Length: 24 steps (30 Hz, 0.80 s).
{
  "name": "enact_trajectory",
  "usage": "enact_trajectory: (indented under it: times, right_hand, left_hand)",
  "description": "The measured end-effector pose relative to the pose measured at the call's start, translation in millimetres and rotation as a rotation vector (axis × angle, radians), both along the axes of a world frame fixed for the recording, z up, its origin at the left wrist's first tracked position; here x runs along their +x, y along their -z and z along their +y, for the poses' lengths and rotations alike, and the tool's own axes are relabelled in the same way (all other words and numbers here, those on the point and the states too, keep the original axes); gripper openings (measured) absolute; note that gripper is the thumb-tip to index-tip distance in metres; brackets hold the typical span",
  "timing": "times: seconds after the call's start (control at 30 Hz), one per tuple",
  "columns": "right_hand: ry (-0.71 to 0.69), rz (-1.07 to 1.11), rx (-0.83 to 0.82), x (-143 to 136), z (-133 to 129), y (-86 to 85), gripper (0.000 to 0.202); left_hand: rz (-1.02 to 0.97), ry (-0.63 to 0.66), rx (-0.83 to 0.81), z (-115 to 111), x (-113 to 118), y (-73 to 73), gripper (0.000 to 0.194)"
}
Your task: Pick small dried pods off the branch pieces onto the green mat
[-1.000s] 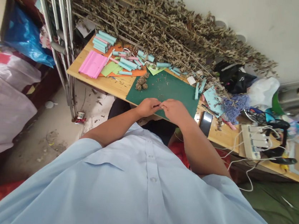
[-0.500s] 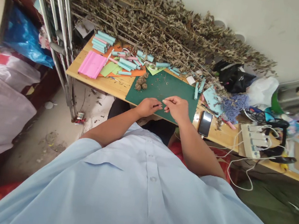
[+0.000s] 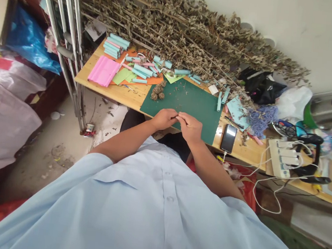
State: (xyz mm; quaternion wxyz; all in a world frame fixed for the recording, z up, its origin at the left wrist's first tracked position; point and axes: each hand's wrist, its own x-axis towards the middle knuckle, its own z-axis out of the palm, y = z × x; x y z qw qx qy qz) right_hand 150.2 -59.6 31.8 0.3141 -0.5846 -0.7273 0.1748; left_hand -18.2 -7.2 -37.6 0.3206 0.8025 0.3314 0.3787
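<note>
My left hand (image 3: 165, 119) and my right hand (image 3: 190, 127) meet fingertip to fingertip over the front edge of a green mat (image 3: 190, 103). Both are closed in a pinch. Whatever lies between the fingertips is too small and hidden to make out. Just beyond my left hand, a small heap of brown, rough balls (image 3: 158, 91) sits on the mat's left part. Dark crumbs are scattered on the mat behind my hands.
Blue paper rolls (image 3: 117, 41), a pink sheet (image 3: 103, 71) and dried stalks (image 3: 177, 22) lie left and behind. To the right are a phone (image 3: 228, 138), purple yarn (image 3: 261, 118) and a power strip (image 3: 280, 158) with cables. Metal crutches (image 3: 70, 41) stand at the left.
My right hand has moved left and slightly down, closing the gap, so its fingertips now touch those of my left hand. My left hand has barely moved.
</note>
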Motion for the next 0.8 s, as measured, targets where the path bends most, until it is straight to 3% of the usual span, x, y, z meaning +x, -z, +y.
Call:
enact_trajectory:
  times: [0.27, 0.43, 0.6, 0.8]
  right_hand:
    - [0.051, 0.214, -0.089, 5, -3, 20.1, 0.030]
    - [0.055, 0.298, 0.024, 12, -4, 21.2, 0.037]
    - [0.004, 0.141, 0.190, 16, -4, 14.4, 0.020]
    - [-0.141, -0.112, 0.185, 19, -2, 6.1, 0.024]
  left_hand:
    - [0.002, 0.010, -0.015, 0, 0, -0.8, 0.022]
    - [-0.018, 0.011, -0.027, 0, 0, 0.8, 0.022]
    - [-0.047, 0.020, -0.035, -1, -1, -1.0, 0.025]
    - [-0.046, 0.021, -0.036, -1, -1, -3.8, 0.023]
